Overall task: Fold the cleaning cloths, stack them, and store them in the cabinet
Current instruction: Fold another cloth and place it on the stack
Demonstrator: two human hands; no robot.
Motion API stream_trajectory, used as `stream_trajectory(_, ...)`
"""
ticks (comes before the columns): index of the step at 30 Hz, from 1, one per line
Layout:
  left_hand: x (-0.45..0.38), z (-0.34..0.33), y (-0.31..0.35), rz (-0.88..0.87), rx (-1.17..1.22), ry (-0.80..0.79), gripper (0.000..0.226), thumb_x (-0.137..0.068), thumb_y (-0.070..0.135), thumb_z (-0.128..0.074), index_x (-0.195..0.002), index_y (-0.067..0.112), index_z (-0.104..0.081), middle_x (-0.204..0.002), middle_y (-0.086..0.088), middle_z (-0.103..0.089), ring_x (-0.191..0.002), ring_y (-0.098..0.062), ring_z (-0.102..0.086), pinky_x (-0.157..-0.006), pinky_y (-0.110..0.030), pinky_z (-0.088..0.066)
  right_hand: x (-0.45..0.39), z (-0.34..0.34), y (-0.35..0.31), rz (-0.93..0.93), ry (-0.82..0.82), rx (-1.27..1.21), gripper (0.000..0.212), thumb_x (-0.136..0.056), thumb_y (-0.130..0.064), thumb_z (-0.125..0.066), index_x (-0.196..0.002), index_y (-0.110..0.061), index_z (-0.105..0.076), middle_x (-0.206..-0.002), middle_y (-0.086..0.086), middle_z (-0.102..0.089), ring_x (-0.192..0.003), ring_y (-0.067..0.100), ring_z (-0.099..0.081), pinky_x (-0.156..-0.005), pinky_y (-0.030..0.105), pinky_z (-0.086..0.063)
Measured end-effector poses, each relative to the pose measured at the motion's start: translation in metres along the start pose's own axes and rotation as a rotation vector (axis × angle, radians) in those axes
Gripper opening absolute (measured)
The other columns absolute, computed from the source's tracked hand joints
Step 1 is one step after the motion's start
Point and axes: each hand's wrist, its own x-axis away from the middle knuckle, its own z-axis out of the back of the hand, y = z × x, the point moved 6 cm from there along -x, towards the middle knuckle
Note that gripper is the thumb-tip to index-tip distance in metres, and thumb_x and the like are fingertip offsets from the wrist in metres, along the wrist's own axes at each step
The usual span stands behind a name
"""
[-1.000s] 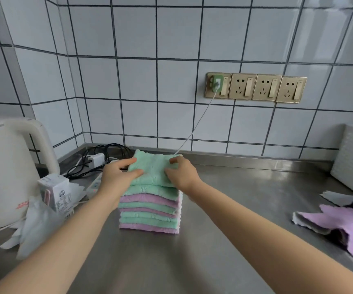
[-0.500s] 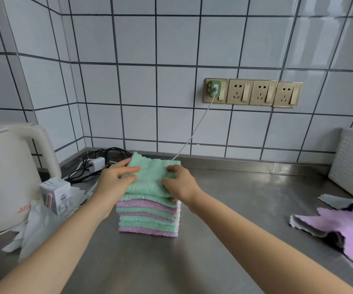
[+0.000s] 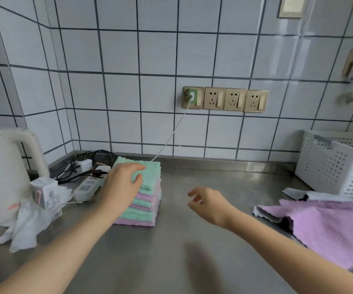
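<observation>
left hand [image 3: 122, 181]: flat on cloth stack [image 3: 144, 205] | right hand [image 3: 208, 203]: fingers loose, empty

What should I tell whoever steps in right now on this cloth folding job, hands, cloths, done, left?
Left hand: rests on top of the stack of folded cloths, fingers over the top green cloth, thumb at its front edge.
Right hand: in the air above the steel counter, fingers loosely curled, holding nothing.
Done: green and purple cloths folded and stacked near the back wall, beside the power strip.
Left: an unfolded purple cloth lies spread at the right, in front of the white basket, with a pale cloth partly under it. Fold those, add them, then store the stack; no cabinet is in view.
</observation>
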Motion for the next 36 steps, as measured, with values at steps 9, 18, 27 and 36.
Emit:
stream_trajectory(9,0.079,-0.124,0.134,-0.113,0.231,-0.26,0.022,-0.082,0.014,-0.067,-0.101,0.023,-0.074,-0.096,0.008,-0.072,-0.095,-0.012,-0.063,-0.089,-0.021,-0.043,0.137,0.074,0.154,-0.164,0.194,0.234,0.021,-0.091,-0.022,-0.051,-0.108,-0.016,-0.062,-0.096,-0.005,-0.066,-0.089,0.014,-0.062,-0.078,0.021,-0.045)
stream_trajectory(18,0.13,-0.231,0.229,-0.203,0.279,-0.626,0.031,-0.088,0.025,-0.057,-0.118,0.024,-0.064,-0.119,0.009,-0.065,-0.113,-0.013,-0.055,-0.098,-0.027,-0.041,0.199,0.086,0.246,-0.301,0.206,0.631,0.021,-0.096,-0.034,-0.042,-0.106,-0.023,-0.057,-0.11,-0.003,-0.054,-0.105,0.023,-0.055,-0.069,0.032,-0.042)
stream_trajectory(27,0.109,-0.247,0.274,-0.186,0.376,-0.605,0.051,-0.089,0.026,-0.059,-0.138,0.022,-0.044,-0.126,-0.001,-0.06,-0.115,-0.018,-0.055,-0.095,-0.029,-0.044,0.187,0.149,0.167,0.138,0.579,0.265,0.011,-0.096,-0.021,-0.052,-0.087,-0.017,-0.055,-0.081,-0.008,-0.06,-0.067,0.013,-0.058,-0.058,0.031,-0.049)
stream_trajectory(36,0.069,-0.211,0.235,-0.128,0.197,-0.358,0.022,-0.083,0.028,-0.061,-0.061,0.026,-0.059,-0.076,-0.004,-0.066,-0.088,-0.029,-0.059,-0.063,-0.035,-0.044,0.215,0.194,0.12,0.286,0.768,-0.019,0.006,-0.094,-0.027,-0.051,-0.091,-0.032,-0.051,-0.079,-0.022,-0.063,-0.081,-0.002,-0.064,-0.068,0.007,-0.047)
